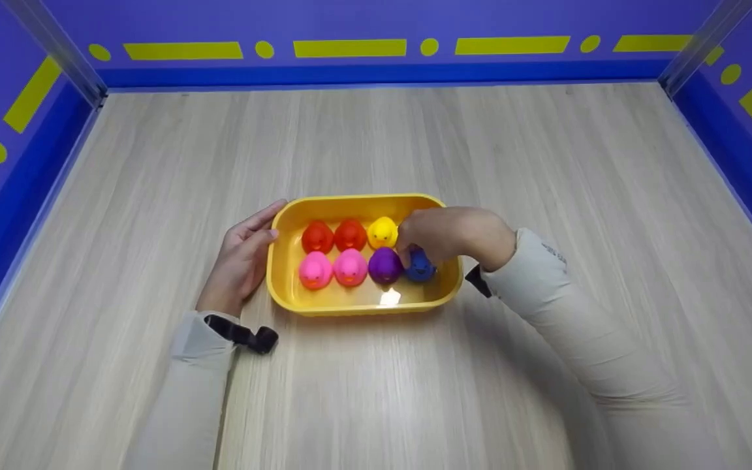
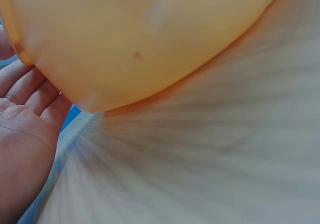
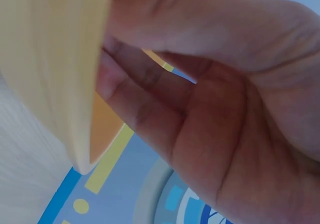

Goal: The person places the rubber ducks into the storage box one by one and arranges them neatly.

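Note:
A yellow plastic tub (image 1: 290, 299) holds two rows of small toy ducks. In the back row are two red ducks (image 1: 350, 235) and a yellow duck (image 1: 383, 232). In front of these sit two pink ducks (image 1: 350, 268), a purple duck (image 1: 385, 266) and a blue duck (image 1: 420, 267). My left hand (image 1: 235, 264) grips the tub's left end, thumb at the rim and fingers along the outer wall. My right hand (image 1: 438, 234) reaches over the right rim into the back right corner, fingers bent downward. Whatever lies under its fingertips is hidden, also in the right wrist view.
The tub rests on a wood-grain table (image 1: 376, 391). Blue-purple panels (image 1: 350, 19) with yellow bars and dots border the table at the back and both sides. Each wrist carries a black strap (image 1: 239, 331).

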{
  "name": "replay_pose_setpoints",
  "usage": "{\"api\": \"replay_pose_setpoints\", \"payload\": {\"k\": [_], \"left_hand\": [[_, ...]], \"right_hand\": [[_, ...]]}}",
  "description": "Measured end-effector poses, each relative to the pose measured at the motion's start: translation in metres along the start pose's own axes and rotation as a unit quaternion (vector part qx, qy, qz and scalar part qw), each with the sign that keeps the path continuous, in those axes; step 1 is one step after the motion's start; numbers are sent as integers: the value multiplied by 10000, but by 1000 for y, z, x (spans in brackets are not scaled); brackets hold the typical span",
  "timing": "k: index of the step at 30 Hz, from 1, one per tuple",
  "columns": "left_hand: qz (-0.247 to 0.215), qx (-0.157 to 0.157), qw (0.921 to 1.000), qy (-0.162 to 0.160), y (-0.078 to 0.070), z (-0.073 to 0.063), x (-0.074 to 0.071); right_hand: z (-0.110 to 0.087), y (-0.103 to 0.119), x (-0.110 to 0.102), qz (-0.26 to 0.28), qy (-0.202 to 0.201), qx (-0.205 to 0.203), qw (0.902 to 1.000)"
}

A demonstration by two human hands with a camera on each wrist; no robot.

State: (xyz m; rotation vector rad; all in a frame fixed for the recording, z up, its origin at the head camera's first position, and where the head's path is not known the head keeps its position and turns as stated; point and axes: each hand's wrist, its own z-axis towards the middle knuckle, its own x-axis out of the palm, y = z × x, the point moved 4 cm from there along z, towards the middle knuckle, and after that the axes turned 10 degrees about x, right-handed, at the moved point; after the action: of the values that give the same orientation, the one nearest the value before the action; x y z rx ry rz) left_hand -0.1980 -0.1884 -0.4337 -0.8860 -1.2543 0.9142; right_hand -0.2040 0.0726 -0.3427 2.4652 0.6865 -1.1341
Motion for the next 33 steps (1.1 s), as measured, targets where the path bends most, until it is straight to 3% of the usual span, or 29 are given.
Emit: {"api": "replay_pose_setpoints", "payload": {"k": [33], "left_hand": [[-76, -9, 10000, -46, -1, -1, 0]], "right_hand": [[-5, -5, 4, -87, -141, -272, 9995]]}}
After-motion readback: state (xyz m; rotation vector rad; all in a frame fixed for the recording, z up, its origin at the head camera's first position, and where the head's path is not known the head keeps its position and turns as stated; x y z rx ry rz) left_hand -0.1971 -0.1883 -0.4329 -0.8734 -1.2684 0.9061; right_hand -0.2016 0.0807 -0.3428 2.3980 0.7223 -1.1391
